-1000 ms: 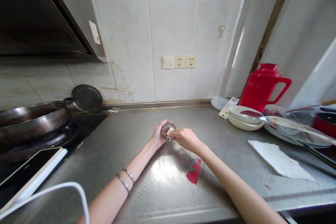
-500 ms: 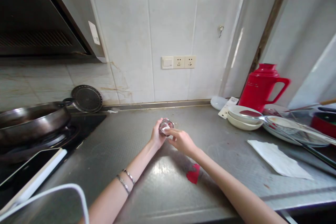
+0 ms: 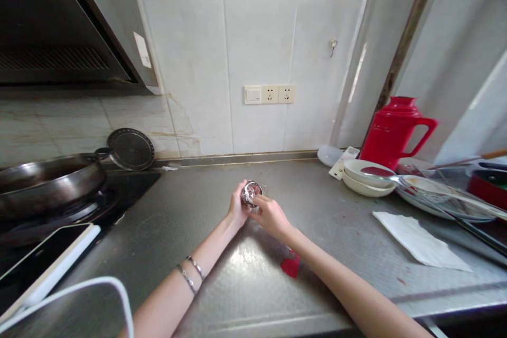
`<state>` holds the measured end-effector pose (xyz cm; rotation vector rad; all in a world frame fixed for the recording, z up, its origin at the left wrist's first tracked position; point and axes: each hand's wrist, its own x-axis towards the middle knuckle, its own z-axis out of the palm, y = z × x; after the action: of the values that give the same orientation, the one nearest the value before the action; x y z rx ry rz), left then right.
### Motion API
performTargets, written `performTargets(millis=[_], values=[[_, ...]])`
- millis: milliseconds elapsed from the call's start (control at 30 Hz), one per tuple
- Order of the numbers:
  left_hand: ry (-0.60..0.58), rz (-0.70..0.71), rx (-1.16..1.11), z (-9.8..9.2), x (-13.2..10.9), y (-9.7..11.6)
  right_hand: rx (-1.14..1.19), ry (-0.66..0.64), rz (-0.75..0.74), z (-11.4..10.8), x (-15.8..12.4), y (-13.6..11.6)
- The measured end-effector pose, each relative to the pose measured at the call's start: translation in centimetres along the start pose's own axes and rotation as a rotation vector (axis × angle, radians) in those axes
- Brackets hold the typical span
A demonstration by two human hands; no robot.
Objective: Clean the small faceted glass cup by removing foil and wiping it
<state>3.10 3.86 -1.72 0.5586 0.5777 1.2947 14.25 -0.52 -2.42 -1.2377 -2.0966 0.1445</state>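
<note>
My left hand (image 3: 237,207) is wrapped round a small, round, shiny vessel (image 3: 251,189) that looks like a little glass cup, held above the middle of the counter with its mouth turned towards me. My right hand (image 3: 274,216) has its fingers closed together at the vessel's near right edge. Something whitish shows beside those fingertips, too small to name. On the counter under my right forearm lies a flat red scrap (image 3: 290,266). Two silver bracelets circle my left wrist.
The steel counter (image 3: 190,195) meets a tiled wall. At left stand a pan (image 3: 51,182) on the hob and a phone (image 3: 43,259) with a white cable. At right are a red thermos (image 3: 390,134), stacked bowls (image 3: 368,185), plates with utensils, and a white paper sheet (image 3: 420,240).
The vessel has turned slightly in my left hand. My right fingers have shifted a little down along its edge, and the right forearm has moved slightly left over the red scrap.
</note>
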Motion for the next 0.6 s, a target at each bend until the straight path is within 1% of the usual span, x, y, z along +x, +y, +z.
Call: performTargets(millis=[100,133,200,267,333,433,500,600], values=[[-0.024,-0.026,0.002,-0.2,0.2,-0.4,0.157,0.09,-0.018,0.8,0.1,0.6],[-0.042,-0.037,-0.005,-0.3,0.3,-0.5,0.171,0.108,-0.025,0.8,0.2,0.7],[-0.081,-0.054,-0.022,-0.2,0.3,-0.6,0.126,0.11,-0.044,0.4,0.3,1.0],[-0.133,-0.067,-0.041,-0.1,0.3,-0.6,0.005,0.065,-0.074,-0.6,0.4,1.3],[-0.212,-0.1,-0.048,-0.2,0.3,-0.2,-0.142,-0.017,-0.125,-2.0,0.4,1.5],[-0.302,-0.214,-0.041,-0.7,0.5,0.9,-0.284,-0.162,-0.254,-4.1,0.4,1.8],[-0.319,-0.335,-0.006,-1.3,0.8,1.7,-0.313,-0.22,-0.306,-4.9,0.4,1.8],[-0.298,-0.488,0.08,-2.0,1.1,2.3,-0.33,-0.282,-0.337,-5.2,0.4,1.8]])
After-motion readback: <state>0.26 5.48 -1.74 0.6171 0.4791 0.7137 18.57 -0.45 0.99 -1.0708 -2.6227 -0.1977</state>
